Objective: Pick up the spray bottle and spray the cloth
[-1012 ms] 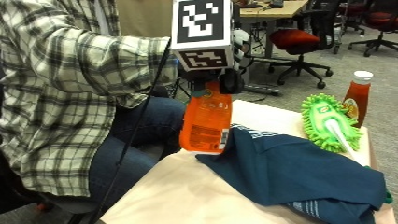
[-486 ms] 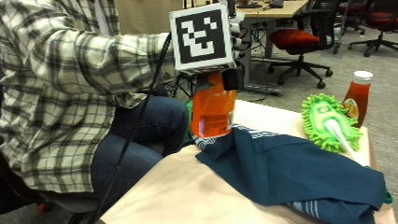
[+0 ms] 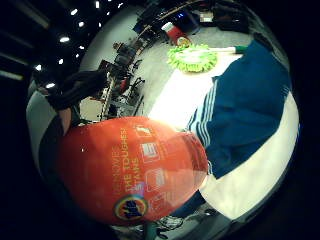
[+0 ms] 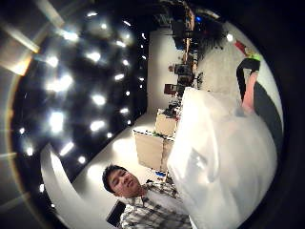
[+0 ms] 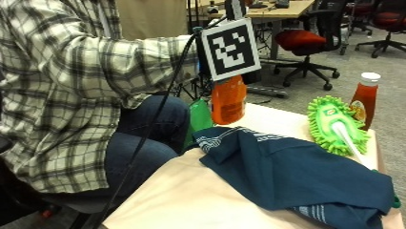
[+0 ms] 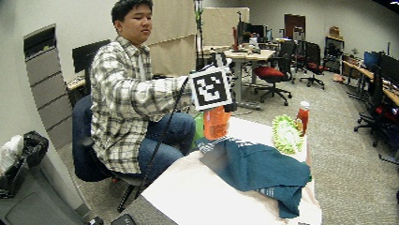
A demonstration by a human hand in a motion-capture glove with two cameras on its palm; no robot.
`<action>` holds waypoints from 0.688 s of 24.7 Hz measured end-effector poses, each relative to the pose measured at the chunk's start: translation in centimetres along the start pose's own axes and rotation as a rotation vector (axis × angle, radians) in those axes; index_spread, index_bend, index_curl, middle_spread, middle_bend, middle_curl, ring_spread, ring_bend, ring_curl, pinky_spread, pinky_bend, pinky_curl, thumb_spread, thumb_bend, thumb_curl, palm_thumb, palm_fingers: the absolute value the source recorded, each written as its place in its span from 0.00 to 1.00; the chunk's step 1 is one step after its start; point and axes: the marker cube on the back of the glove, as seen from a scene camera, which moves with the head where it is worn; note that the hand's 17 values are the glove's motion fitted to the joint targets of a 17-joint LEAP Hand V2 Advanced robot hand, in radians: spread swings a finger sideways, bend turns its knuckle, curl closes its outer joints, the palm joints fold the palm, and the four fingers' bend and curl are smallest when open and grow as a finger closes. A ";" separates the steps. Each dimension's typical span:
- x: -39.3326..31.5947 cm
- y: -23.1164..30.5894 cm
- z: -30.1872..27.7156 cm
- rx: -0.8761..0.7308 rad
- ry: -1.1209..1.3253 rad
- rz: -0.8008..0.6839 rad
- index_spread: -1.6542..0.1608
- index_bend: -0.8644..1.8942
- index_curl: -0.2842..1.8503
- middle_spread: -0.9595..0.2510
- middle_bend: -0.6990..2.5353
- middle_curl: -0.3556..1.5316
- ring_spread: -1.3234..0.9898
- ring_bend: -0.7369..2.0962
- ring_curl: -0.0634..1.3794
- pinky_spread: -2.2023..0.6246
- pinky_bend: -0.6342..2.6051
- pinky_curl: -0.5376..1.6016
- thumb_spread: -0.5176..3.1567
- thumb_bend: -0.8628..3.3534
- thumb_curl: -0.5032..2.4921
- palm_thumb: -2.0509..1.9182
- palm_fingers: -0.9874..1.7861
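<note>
From my seat I see the person (image 6: 128, 101) in a long-sleeved plaid shirt (image 5: 70, 81), checked in white, grey and dark lines, buttoned at the front with a collar. The sleeve (image 5: 143, 64) runs down to the wrist, its cuff ending just short of the gloved right hand (image 3: 75, 90), where a black glove covers what shows of it. Below the shirt are dark blue jeans (image 5: 143, 138), creased at the thigh and knee.

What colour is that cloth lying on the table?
The cloth is dark teal-blue with thin white stripes along its edges, clearest in the outside view.
</note>
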 end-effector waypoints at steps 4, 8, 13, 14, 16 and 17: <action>0.8 -0.9 2.6 -0.052 -0.001 -0.020 0.76 0.47 0.41 0.68 0.41 0.47 0.47 0.47 0.38 0.72 0.29 0.45 0.13 0.20 0.43 0.78 0.83; 1.7 -2.4 4.9 -0.048 -0.001 -0.029 0.76 0.47 0.41 0.68 0.41 0.47 0.47 0.47 0.38 0.72 0.29 0.45 0.13 0.20 0.43 0.78 0.83; 2.5 -3.5 7.5 -0.069 -0.044 -0.051 0.76 0.47 0.41 0.68 0.41 0.47 0.47 0.47 0.38 0.73 0.29 0.45 0.14 0.20 0.43 0.78 0.83; 2.8 -3.6 7.9 -0.074 -0.051 -0.055 0.76 0.47 0.41 0.68 0.41 0.47 0.47 0.47 0.38 0.73 0.29 0.45 0.14 0.20 0.43 0.78 0.83; 3.3 -3.9 8.8 -0.080 -0.063 -0.060 0.76 0.47 0.41 0.68 0.41 0.47 0.47 0.47 0.38 0.73 0.29 0.45 0.14 0.20 0.43 0.78 0.83; 3.6 -4.0 9.3 -0.081 -0.068 -0.061 0.76 0.47 0.41 0.68 0.41 0.47 0.47 0.47 0.38 0.73 0.29 0.45 0.14 0.20 0.43 0.78 0.83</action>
